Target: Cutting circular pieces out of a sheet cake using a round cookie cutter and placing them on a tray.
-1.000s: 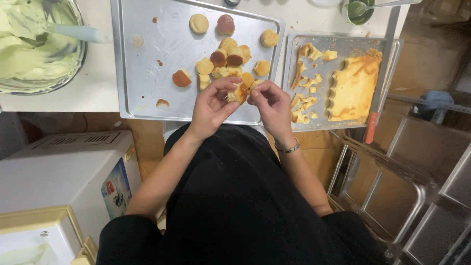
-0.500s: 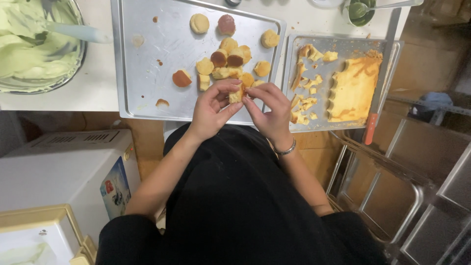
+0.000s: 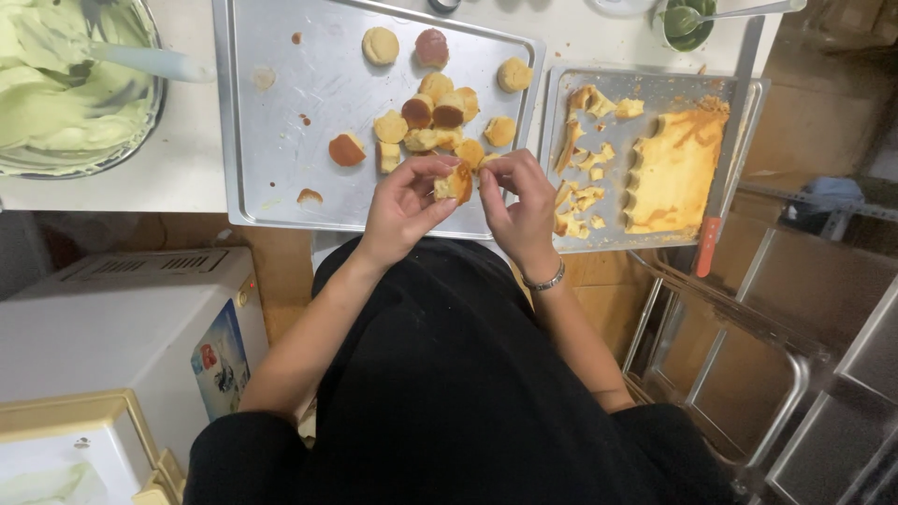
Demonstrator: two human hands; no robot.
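- The small round cake piece [image 3: 455, 183] is now gripped at its left side by the fingertips of the left hand [image 3: 404, 203], whereas a second ago it was cradled lower, in the curled fingers.
- The right hand [image 3: 520, 199] is raised slightly, and its fingertips are brought in just beside the cake piece's right edge.
- The gap between the two hands is narrowed, so that thumbs and forefingers almost meet over the large baking tray [image 3: 281, 103].
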